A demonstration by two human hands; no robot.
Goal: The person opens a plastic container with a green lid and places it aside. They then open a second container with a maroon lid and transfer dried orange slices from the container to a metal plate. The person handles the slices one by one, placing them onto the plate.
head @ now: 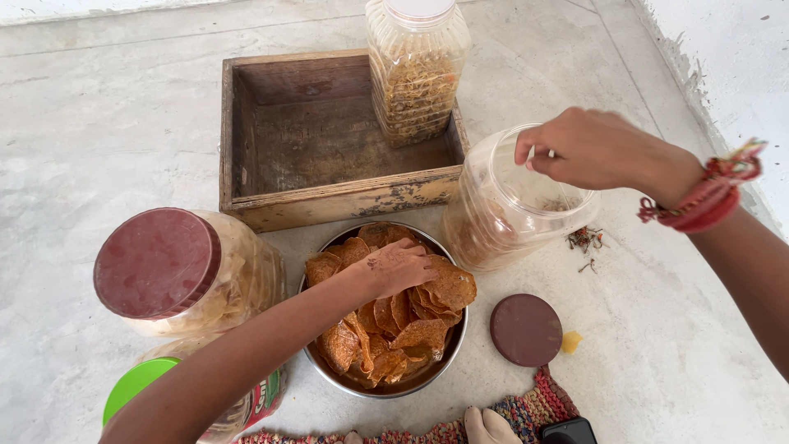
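Observation:
My left hand (397, 265) rests palm down on a heap of orange-brown chips (386, 316) in a round steel bowl (454, 352), fingers curled over some chips. My right hand (588, 148), with red thread bands at the wrist, grips the rim of an open clear plastic jar (501, 210) tilted just right of the bowl. The jar looks nearly empty, with a few crumbs inside. Its maroon lid (526, 330) lies flat on the floor beside the bowl.
A worn wooden box (312, 131) sits behind the bowl with a clear jar of fried snack mix (417, 70) in its right corner. Left stand a maroon-lidded jar of pale chips (177, 271) and a green-lidded jar (140, 382). Crumbs (585, 240), a woven mat (526, 415) and a phone (569, 432) lie nearby.

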